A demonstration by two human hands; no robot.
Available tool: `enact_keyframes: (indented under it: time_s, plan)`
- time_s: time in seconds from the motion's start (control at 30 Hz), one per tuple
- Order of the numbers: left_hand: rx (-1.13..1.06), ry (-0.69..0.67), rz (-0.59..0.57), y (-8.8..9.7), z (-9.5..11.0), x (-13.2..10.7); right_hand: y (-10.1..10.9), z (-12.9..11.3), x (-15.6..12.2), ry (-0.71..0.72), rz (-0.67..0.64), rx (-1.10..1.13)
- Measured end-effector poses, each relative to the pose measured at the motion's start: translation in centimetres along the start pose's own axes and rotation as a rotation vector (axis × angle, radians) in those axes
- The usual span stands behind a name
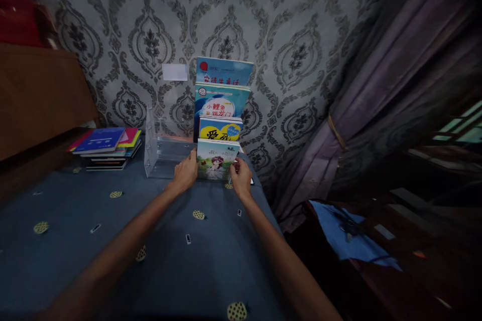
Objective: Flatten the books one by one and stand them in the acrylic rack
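Two hands frame the front book at the clear rack

The front book (211,161) stands upright at the right part of the clear rack (149,148), on its lowest, nearest tier. Behind it, in the rack's higher tiers, rise a yellow-covered book (219,129), a teal book (222,99) and a blue book (225,71). Left of the rack, a book stack (107,148) lies on the blue cloth (161,241).

The right hand (241,176) has a narrow grip, pinching the front book's right edge. The left hand (186,170) is at its left edge, fingers close together; whether that grip bears on the book or the rack, I cannot tell.

For steady handling, I would match the pressure from both sides, keep the cover square to the rack's front, and guide the lower edge without force. Thin clear plastic probably slides easily, so avoid nudging the rack or tipping the books behind.
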State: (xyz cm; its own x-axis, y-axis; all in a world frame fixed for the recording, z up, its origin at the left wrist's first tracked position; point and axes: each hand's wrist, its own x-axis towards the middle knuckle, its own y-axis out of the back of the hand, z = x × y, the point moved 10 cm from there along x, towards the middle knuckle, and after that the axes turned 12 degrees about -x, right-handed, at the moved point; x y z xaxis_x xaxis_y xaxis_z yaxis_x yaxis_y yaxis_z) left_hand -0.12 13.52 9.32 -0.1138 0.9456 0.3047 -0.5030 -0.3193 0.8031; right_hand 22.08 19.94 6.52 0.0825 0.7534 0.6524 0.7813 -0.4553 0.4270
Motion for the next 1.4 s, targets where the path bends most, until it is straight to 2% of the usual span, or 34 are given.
enact_keyframes:
  time_s: [0.23,0.4,0.5,0.6,0.73,0.87,1.27,1.4]
  plan:
    - [-0.034,-0.095,0.07,1.2,-0.7,-2.7,0.2,0.4,-0.9,-0.002,-0.016,0.024]
    - [-0.099,-0.139,0.07,1.8,-1.1,-4.0,0.3,0.1,-1.2,0.005,-0.061,0.014]
    - [-0.183,-0.157,0.092,2.0,-0.7,-3.3,0.5,-0.1,-1.2,-0.004,-0.052,0.013]
    - [-0.237,-0.142,0.092,1.9,-0.2,-1.5,0.4,-0.1,-1.1,-0.023,-0.041,-0.012]
    - [-0.139,-0.038,0.042,1.2,-0.2,1.1,0.4,-0.3,-0.5,-0.023,-0.016,-0.011]
    - [-0.067,0.037,0.047,1.1,-0.4,2.5,-0.1,-0.5,0.5,-0.051,-0.059,-0.077]
    - [-0.009,0.056,0.047,1.4,-0.2,2.7,0.3,-0.9,1.1,-0.058,-0.095,-0.175]
    - [-0.037,0.032,0.058,1.5,0.1,2.2,1.2,-1.7,1.4,0.006,-0.022,-0.169]
